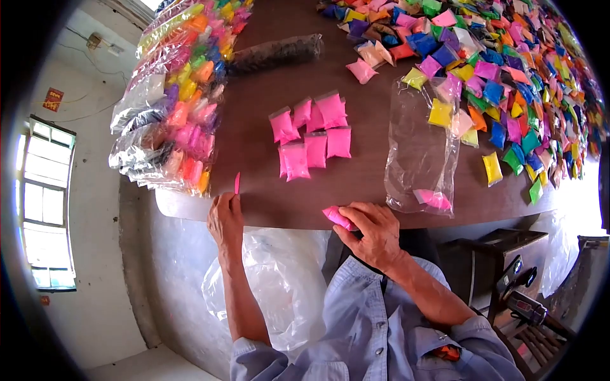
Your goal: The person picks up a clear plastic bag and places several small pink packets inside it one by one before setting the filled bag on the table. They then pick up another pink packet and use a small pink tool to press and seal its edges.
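Observation:
At the table's front edge, my left hand point(225, 219) pinches a slim pink piece point(237, 183) that sticks up from the fingertips; it may be a packet seen edge-on, but I cannot tell. My right hand point(375, 232) grips a small bright pink packet point(338, 217) between thumb and fingers, close over the same edge. Ahead of both hands lies a cluster of several pink packets point(316, 150). Right of them a long clear plastic bag point(416, 149) lies flat, with a pink packet point(434, 199) in its near end.
Filled bags of coloured packets point(184, 105) are stacked along the left side of the brown table point(273, 203). A large heap of loose packets point(489, 70) covers the right side. A dark filled bag point(276, 53) lies toward the back. Clear plastic sheeting point(273, 279) hangs below the edge.

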`<state>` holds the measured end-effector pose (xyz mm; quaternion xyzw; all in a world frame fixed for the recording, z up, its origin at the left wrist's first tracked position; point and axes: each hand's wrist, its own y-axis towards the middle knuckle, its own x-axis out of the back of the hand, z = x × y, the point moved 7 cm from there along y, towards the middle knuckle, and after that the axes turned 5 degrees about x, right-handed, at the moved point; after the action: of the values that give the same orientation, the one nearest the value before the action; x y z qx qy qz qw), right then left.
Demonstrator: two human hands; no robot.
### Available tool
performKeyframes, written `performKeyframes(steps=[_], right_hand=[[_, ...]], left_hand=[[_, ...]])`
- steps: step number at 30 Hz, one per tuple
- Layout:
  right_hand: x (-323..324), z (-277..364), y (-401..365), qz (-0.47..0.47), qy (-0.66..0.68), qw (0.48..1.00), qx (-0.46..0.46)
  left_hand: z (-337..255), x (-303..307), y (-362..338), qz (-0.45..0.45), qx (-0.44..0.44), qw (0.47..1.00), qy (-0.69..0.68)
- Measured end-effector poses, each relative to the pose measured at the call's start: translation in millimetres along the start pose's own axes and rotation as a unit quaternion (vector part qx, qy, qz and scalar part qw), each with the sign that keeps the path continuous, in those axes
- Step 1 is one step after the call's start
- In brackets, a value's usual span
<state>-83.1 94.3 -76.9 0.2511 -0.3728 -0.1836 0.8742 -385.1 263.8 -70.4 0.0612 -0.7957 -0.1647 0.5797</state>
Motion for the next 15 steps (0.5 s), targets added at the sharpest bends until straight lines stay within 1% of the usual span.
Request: performKeyframes(steps=[7, 9, 13, 15], right_hand=[[0.9, 1.5, -0.7, -0.008, -0.012, 0.999, 0.029], [-0.3, 1.0, -2.7, -0.011, -0.012, 0.999, 0.032], [2.4, 2.5, -1.1, -0.01, -0.014, 1.0, 0.026], [1.1, 1.1, -2.7, -0.03, -0.007, 0.999, 0.035]], left_hand=[[14.1, -0.1, 12.9, 0.017, -0.03, 0.999, 0.02], [17.4, -4.0, 20.9, 0.072, -0.02, 0.995, 0.067], [16.2, -10.7, 29.2, 0.086, -0.033, 0.989, 0.115], [21.6, -14.7, 30.8, 0.103, -0.034, 0.985, 0.138]])
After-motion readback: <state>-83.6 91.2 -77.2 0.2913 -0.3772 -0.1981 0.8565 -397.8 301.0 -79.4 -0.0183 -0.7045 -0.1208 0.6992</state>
